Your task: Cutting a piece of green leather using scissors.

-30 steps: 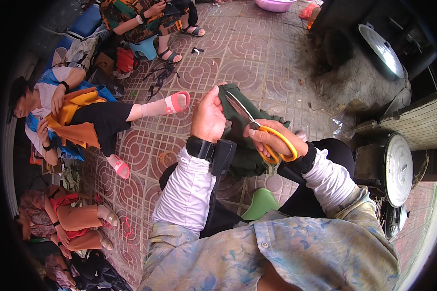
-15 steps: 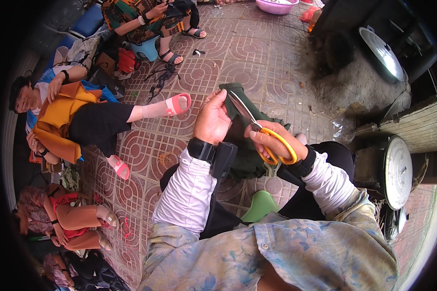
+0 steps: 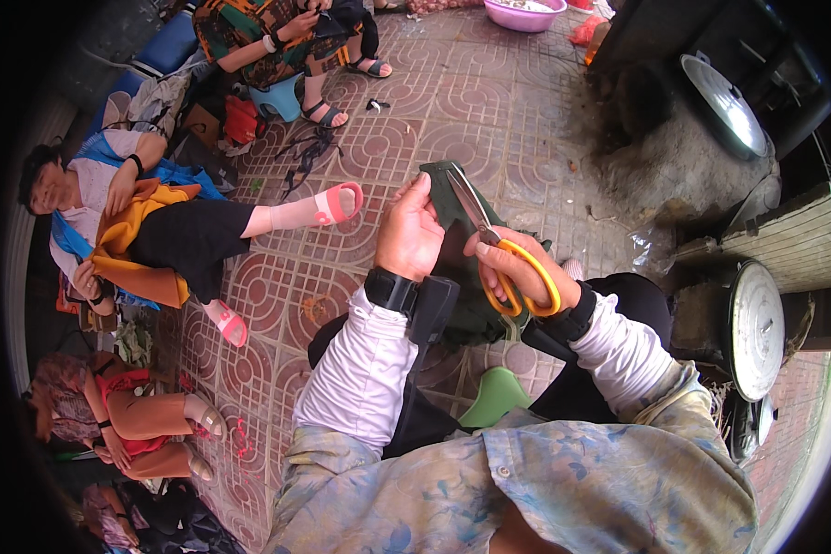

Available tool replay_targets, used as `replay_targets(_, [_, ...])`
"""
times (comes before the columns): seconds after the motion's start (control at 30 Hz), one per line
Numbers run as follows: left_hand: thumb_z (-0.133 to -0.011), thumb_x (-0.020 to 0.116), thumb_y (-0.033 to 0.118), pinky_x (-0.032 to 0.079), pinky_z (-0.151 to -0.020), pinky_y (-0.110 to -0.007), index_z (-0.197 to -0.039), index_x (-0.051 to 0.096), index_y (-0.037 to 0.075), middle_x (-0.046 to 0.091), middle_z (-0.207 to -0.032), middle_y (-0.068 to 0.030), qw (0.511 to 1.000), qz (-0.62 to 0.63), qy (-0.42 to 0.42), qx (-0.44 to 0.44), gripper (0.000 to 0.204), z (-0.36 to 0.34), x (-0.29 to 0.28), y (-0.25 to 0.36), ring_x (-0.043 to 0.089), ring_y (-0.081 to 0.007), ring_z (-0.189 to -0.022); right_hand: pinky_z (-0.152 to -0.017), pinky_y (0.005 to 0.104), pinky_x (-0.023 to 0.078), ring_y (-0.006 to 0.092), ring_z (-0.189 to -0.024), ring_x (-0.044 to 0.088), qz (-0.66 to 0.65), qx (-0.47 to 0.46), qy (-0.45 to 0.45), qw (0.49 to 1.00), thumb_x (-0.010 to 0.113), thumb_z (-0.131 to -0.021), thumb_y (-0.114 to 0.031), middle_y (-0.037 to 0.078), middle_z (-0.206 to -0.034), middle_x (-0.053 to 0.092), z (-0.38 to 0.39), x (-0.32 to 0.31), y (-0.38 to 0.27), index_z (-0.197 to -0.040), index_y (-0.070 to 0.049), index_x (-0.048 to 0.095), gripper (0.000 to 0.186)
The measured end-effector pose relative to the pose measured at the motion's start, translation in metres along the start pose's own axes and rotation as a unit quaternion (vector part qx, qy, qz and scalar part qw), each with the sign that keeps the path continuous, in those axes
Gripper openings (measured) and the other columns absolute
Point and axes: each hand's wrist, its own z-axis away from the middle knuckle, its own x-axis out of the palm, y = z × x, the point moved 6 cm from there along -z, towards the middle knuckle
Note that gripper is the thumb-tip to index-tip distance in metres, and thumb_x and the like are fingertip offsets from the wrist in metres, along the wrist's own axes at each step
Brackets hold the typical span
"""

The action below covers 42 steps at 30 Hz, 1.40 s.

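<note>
A dark green cloth [image 3: 459,294] hangs over my lap, its upper edge raised in front of me. My left hand [image 3: 408,227] pinches that edge between thumb and fingers. In my right hand [image 3: 521,273] are scissors [image 3: 479,214] with yellow handles, my fingers through and around the loops. Their metal blades point up and away, slightly parted, lying against the cloth just right of my left fingertips. Whether the blades have the fabric between them I cannot tell.
Several people sit along the left, one holding orange-yellow cloth [image 3: 148,268]. A green stool [image 3: 496,397] is between my legs. To the right are a clay stove with a metal lid [image 3: 722,103] and another round lid [image 3: 757,317]. A pink basin [image 3: 524,13] stands far ahead.
The scissors have shifted slightly and point a little more upright, against the cloth. My left hand has moved slightly right. At left, the seated person's orange-yellow cloth has been lowered and bunched.
</note>
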Motion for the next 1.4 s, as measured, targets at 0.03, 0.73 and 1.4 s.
replay_targets(0.03, [-0.094,0.052,0.014,0.049,-0.085,-0.032,-0.1,0.06,0.004,0.065,-0.098,-0.0074,1.0,0.003,0.007,-0.003,0.014,-0.001,-0.002,-0.001,0.062,-0.0175,-0.092,-0.05,0.0218,0.038,0.0084,-0.05,0.046,0.004,-0.011,-0.004,1.0,0.046,-0.097,-0.026,0.001,-0.063,0.048,0.0,0.0,-0.002,-0.104,-0.002,0.052,0.026])
replay_targets(0.73, [-0.095,0.052,0.017,0.049,-0.079,-0.029,-0.097,0.057,0.003,0.064,-0.093,-0.0063,0.994,-0.068,-0.004,0.086,0.015,-0.001,0.007,0.019,0.061,-0.0148,-0.085,-0.052,0.0215,0.039,0.0074,-0.053,0.047,0.017,0.006,-0.016,1.0,0.046,-0.096,-0.024,0.0,-0.063,0.048,0.007,-0.002,-0.007,-0.104,-0.001,0.053,0.026])
replay_targets(1.4, [-0.093,0.058,0.02,0.041,-0.069,-0.019,-0.103,0.061,0.0,0.056,-0.085,0.0044,0.954,-0.261,0.007,0.147,0.022,0.014,0.023,0.02,0.049,-0.0031,-0.076,-0.049,0.0202,0.038,0.0067,-0.051,0.047,-0.014,-0.025,-0.032,0.999,0.05,-0.095,-0.027,0.0,-0.062,0.048,0.011,-0.005,-0.013,-0.103,-0.004,0.054,0.025])
